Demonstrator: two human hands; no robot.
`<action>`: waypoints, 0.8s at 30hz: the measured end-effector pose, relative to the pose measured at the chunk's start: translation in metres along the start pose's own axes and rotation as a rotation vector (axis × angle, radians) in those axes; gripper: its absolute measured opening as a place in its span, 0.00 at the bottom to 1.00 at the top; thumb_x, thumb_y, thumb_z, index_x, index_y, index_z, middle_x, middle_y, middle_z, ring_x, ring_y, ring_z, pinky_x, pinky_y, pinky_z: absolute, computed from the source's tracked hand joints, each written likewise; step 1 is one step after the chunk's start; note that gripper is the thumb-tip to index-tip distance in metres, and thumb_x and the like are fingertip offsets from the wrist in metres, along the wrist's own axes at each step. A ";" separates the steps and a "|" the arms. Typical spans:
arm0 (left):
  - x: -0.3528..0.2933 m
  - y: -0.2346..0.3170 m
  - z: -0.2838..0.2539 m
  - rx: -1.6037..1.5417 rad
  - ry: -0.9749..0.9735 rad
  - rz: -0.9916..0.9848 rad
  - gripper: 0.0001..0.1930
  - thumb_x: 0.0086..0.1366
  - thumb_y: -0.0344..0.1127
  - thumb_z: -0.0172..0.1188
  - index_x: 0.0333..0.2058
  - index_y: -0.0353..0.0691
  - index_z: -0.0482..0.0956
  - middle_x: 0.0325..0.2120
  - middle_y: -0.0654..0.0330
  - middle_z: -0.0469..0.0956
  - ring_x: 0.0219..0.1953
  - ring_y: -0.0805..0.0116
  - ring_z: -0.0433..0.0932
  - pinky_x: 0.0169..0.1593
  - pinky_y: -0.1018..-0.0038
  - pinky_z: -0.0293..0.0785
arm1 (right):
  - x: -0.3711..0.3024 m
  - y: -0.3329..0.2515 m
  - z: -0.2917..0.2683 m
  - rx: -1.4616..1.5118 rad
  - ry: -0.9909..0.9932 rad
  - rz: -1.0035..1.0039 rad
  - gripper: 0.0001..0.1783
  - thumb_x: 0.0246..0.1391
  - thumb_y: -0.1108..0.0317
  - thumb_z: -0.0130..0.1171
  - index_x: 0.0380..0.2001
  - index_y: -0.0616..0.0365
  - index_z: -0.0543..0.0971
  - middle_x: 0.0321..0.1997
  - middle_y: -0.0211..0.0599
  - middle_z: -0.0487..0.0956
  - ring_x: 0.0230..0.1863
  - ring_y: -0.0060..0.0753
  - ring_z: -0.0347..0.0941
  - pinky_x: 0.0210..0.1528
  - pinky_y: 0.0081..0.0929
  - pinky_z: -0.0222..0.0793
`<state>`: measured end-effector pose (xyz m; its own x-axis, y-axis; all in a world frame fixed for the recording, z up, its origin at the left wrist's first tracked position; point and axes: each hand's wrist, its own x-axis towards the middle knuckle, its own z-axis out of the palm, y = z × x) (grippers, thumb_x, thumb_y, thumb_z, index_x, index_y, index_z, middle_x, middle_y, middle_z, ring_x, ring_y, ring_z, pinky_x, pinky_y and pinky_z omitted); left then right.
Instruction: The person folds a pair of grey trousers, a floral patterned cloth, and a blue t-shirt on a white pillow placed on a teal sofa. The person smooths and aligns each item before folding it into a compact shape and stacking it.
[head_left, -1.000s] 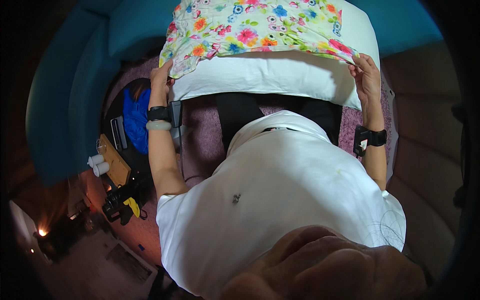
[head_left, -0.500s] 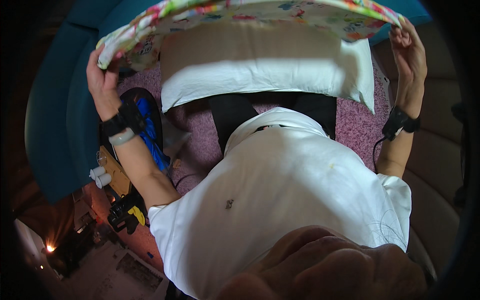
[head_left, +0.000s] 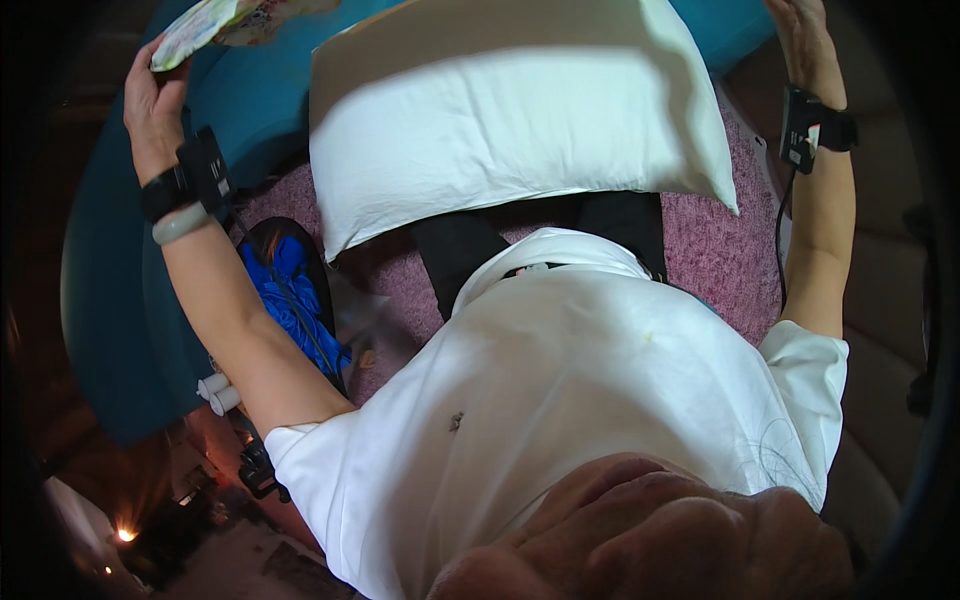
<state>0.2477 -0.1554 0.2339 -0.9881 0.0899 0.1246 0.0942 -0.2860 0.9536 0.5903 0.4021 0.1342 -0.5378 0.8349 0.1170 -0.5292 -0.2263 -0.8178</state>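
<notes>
My left hand [head_left: 155, 100], raised at the upper left, is closed on a corner of a floral cloth [head_left: 205, 28] printed in mixed colours on white. Most of the cloth lies beyond the upper edge of the view. At the upper right, my right hand [head_left: 806, 45] is raised as well. Its fingers look bent inward, but their tips are cut off by the frame, so whatever they hold is hidden. Between my arms, a white pillow [head_left: 520, 125] lies in front of me over my dark-trousered legs, untouched by either hand.
Purple-pink carpet [head_left: 715, 240] spreads around my legs. A teal padded seat [head_left: 125, 320] curves along the left, and a brown panelled surface [head_left: 885, 290] runs down the right. Blue crumpled fabric [head_left: 290, 290] lies in a dark holder beside my left arm, near two small white cylinders [head_left: 220, 393].
Both hands have moved up and outward, carrying the floral cloth mostly out of view. More of the white pillow now shows, and the right fingertips have left the frame.
</notes>
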 end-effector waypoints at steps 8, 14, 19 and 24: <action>-0.110 -0.148 -0.085 0.233 -0.107 -0.413 0.12 0.63 0.29 0.62 0.43 0.31 0.75 0.35 0.54 0.80 0.29 0.66 0.81 0.25 0.75 0.77 | -0.088 0.126 -0.125 -0.427 -0.218 0.391 0.08 0.60 0.66 0.61 0.39 0.58 0.78 0.26 0.26 0.77 0.25 0.16 0.70 0.28 0.12 0.67; -0.156 -0.203 -0.130 0.193 -0.051 -0.624 0.14 0.63 0.33 0.63 0.44 0.32 0.75 0.32 0.55 0.81 0.24 0.69 0.77 0.25 0.77 0.72 | -0.143 0.165 -0.147 -0.395 0.062 0.464 0.14 0.52 0.74 0.66 0.42 0.61 0.76 0.29 0.30 0.80 0.23 0.17 0.76 0.22 0.11 0.68; -0.171 -0.203 -0.144 0.187 -0.087 -0.597 0.15 0.63 0.30 0.62 0.47 0.32 0.74 0.37 0.54 0.81 0.30 0.67 0.80 0.26 0.76 0.75 | -0.152 0.158 -0.147 -0.420 0.051 0.456 0.17 0.52 0.75 0.67 0.45 0.62 0.75 0.30 0.32 0.80 0.23 0.18 0.76 0.22 0.12 0.68; -0.178 -0.202 -0.146 0.209 -0.089 -0.615 0.16 0.64 0.32 0.64 0.48 0.34 0.74 0.41 0.56 0.81 0.36 0.69 0.80 0.34 0.78 0.75 | -0.156 0.155 -0.148 -0.486 0.083 0.483 0.17 0.52 0.75 0.67 0.45 0.63 0.74 0.30 0.34 0.80 0.23 0.20 0.76 0.22 0.13 0.67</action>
<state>0.3870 -0.2525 -0.0212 -0.8564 0.2592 -0.4466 -0.4543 0.0330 0.8902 0.6892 0.3116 -0.0946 -0.5773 0.7369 -0.3517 0.1223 -0.3479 -0.9295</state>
